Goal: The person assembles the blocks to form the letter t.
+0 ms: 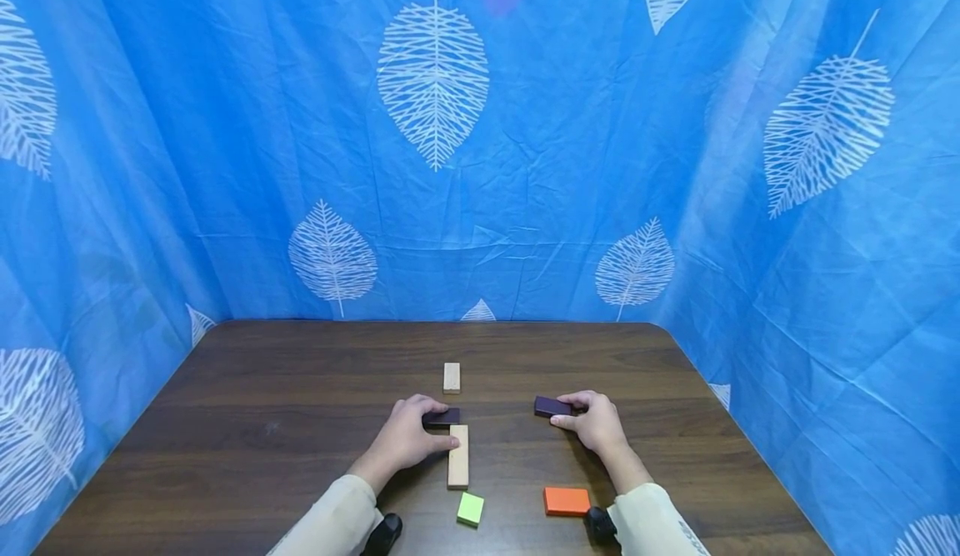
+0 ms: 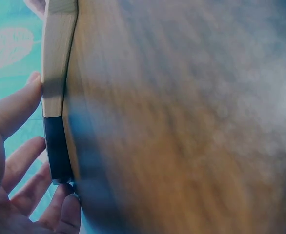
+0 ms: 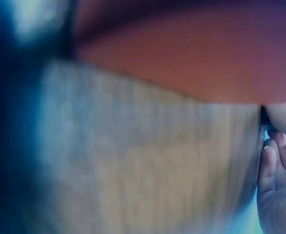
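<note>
In the head view, a dark block (image 1: pixel 452 416) lies crosswise at the far end of a long pale wooden block (image 1: pixel 458 468). My left hand (image 1: pixel 407 433) spreads around the dark block's left part, fingers at its far edge, thumb tip on the long block. The left wrist view shows the thumb against the pale block (image 2: pixel 56 53) and loosely bent fingers beside the dark block (image 2: pixel 57 148). Further right, my right hand (image 1: pixel 597 423) pinches a second dark block (image 1: pixel 548 407) at its right end. Only a dark sliver of that block shows in the right wrist view.
A short pale block (image 1: pixel 452 378) sits beyond the left hand's blocks. Nearer me are a lime-green block (image 1: pixel 470 508) and an orange block (image 1: pixel 566 502), the latter close to the right wrist's black device (image 1: pixel 599 525). Blue leaf-print curtains (image 1: pixel 525 206) surround the brown wooden table (image 1: pixel 300 489).
</note>
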`<state>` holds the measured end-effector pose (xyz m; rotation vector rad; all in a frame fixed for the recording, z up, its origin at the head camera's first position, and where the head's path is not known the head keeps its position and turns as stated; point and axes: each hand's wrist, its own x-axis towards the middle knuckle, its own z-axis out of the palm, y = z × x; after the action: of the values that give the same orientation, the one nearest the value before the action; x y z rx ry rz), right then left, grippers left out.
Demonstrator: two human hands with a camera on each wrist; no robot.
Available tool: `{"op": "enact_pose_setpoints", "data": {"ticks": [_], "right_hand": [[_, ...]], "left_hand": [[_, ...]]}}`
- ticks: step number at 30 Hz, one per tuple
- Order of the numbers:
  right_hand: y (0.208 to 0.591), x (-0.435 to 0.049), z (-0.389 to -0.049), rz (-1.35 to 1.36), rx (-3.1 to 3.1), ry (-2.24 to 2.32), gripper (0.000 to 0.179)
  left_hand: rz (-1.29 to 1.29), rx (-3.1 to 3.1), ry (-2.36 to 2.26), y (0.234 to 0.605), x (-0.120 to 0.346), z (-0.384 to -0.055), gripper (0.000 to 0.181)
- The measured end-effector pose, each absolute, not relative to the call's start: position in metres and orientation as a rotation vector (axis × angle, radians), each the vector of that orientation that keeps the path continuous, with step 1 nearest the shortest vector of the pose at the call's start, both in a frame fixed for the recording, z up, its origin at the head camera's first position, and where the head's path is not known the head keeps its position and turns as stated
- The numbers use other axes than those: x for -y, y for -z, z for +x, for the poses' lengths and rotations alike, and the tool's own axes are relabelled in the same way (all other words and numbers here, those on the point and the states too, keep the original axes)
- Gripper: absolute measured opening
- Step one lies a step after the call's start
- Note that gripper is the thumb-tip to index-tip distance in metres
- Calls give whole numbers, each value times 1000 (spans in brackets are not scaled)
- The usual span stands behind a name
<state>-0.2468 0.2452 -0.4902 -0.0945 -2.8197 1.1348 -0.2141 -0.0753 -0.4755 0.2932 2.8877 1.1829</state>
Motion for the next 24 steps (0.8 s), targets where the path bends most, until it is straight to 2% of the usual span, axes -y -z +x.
{"op": "enact_pose_setpoints", "data": {"ticks": [24], "right_hand": [[487,-245,-246,-88,2813,-1155,33]], "left_hand": [[305,-2866,-1192,479,79,-217,58]]}}
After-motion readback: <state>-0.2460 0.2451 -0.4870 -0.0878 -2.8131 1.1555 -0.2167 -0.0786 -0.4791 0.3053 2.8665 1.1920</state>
